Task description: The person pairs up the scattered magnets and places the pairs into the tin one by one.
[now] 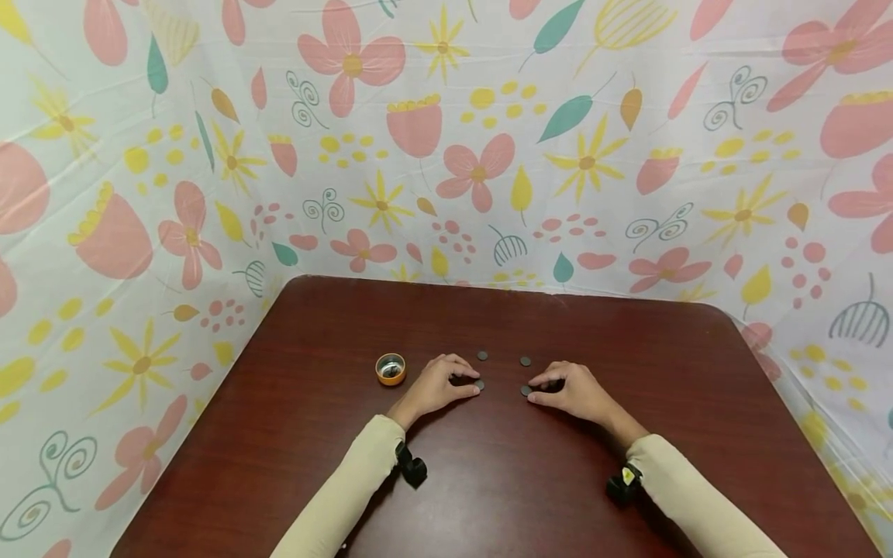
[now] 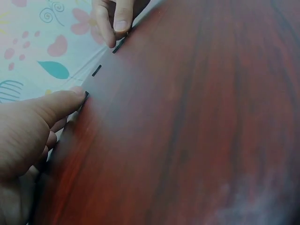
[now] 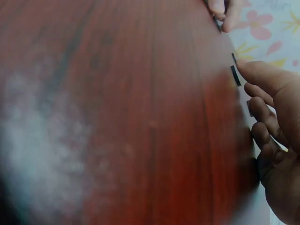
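Several small dark grey round discs lie flat in two short rows near the middle of the table. My left hand (image 1: 441, 385) has its thumb and forefinger at the edges of the near left disc (image 1: 480, 384). Opposite it, the right hand (image 1: 576, 394) pinches at the near right disc (image 1: 525, 390), thumb on the near side and forefinger on the far side. Beyond them lie a far left disc (image 1: 482, 356) and a far right disc (image 1: 525, 361), both untouched. In the right wrist view, the thumb (image 3: 260, 75) meets a thin dark disc edge (image 3: 236, 76).
A small round orange tin (image 1: 391, 380) with a shiny inside and something dark in it stands left of the left hand. The dark red-brown wooden table (image 1: 488, 480) reaches back to a flower-patterned cloth (image 1: 446, 116). Both wrists carry black cameras.
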Demonstrator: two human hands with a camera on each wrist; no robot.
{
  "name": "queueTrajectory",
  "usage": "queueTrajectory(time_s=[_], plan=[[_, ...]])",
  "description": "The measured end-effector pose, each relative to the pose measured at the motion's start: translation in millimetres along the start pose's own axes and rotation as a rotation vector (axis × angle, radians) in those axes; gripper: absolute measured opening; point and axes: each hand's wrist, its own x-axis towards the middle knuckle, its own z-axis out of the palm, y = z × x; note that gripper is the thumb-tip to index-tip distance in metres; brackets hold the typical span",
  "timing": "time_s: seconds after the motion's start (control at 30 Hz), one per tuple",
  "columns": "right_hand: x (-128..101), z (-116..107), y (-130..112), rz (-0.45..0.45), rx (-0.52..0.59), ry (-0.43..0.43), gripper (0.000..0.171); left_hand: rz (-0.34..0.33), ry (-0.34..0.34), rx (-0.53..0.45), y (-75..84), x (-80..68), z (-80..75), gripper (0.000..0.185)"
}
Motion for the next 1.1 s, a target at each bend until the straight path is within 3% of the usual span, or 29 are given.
queueTrajectory(time_s=[0.73,1.1], plan=[[6,3,-6,0.072,-0.047,-0.038,0.016,-0.009,-0.009,0.033,4.9,4.1,3.0,0.023],[9,3,-11,0.048,-0.054,-0.041,0.014,0.012,0.0,0.057,10.0,7.5,7.8,0.024]])
